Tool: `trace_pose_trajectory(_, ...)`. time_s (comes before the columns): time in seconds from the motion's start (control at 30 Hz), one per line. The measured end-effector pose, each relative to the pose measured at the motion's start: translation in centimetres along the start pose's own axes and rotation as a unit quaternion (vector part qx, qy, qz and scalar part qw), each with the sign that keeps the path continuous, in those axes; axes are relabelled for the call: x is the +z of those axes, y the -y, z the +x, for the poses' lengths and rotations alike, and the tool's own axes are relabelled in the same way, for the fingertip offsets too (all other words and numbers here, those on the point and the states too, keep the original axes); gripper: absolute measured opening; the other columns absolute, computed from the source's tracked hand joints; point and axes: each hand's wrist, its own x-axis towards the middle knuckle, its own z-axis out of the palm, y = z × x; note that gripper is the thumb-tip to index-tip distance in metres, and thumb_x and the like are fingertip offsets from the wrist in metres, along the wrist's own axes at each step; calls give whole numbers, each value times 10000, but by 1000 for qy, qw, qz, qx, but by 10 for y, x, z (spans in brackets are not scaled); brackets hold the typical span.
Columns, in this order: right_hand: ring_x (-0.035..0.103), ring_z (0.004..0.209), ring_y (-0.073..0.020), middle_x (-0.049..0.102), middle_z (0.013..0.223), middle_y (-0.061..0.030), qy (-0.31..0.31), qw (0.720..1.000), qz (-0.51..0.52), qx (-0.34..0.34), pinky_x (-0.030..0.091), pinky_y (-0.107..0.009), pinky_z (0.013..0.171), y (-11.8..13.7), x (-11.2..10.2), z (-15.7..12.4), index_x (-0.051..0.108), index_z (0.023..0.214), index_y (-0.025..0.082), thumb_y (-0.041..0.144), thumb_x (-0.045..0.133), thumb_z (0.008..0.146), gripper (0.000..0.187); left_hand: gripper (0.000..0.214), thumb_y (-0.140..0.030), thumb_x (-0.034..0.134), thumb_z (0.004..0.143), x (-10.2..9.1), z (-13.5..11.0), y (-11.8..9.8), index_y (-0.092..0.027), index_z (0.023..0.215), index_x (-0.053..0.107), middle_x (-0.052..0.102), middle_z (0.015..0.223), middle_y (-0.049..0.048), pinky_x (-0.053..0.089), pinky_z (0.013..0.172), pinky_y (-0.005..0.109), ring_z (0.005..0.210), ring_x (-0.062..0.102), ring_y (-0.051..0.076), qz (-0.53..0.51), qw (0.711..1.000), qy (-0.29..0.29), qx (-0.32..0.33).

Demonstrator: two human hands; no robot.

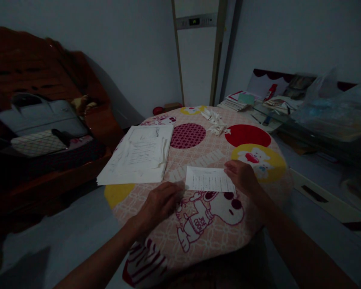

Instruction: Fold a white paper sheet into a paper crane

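A small printed sheet of paper (209, 179) lies flat on a round table under a cartoon-patterned cloth (198, 216). My right hand (242, 176) rests on the sheet's right edge, fingers curled down onto it. My left hand (161, 202) lies on the cloth just left of the sheet, fingers together and pointing toward its left edge; motion blur hides whether they touch it. A stack of larger printed sheets (141, 154) lies on the table's left part, beyond my left hand.
Several folded white paper pieces (215, 121) lie near the table's far edge. A wooden bench with bags (42, 120) stands at left. A cluttered side surface with books and plastic bags (303, 108) runs along the right. A tall white appliance (197, 52) stands behind.
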Motion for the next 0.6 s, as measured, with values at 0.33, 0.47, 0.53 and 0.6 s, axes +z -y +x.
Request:
trace_pose_trajectory(0.33,666,843,-244,725,950,-138,19,999,-28,-16,512,-378,800,-14,0,-3,718,968,125,196,628,741,255,306,-186,467,940,42,12,-23,-192,1207,618,655,1057,91,553,795,327,942,616,191,-14,996,36,76)
trace_pose_trajectory(0.47,677,719,-210,745,837,-80,11,996,63,67,524,-326,662,-15,-3,-9,732,916,160,190,656,686,244,284,-186,483,935,45,11,-21,-180,1178,631,662,1026,90,566,778,329,906,627,189,9,997,16,73)
trace_pose_trajectory(0.53,665,647,-195,733,741,-51,6,989,118,87,506,-295,577,-12,-6,-14,728,896,162,203,662,679,231,287,-188,492,934,45,12,-22,-184,1189,624,661,1056,91,573,800,331,929,635,188,9,998,8,66)
trace_pose_trajectory(0.6,630,559,-170,694,634,-13,-5,985,155,78,472,-267,502,-2,-11,-23,718,868,166,220,670,689,193,316,-183,504,928,42,15,-25,-184,1229,598,647,1120,100,571,859,346,999,634,197,11,998,-18,52)
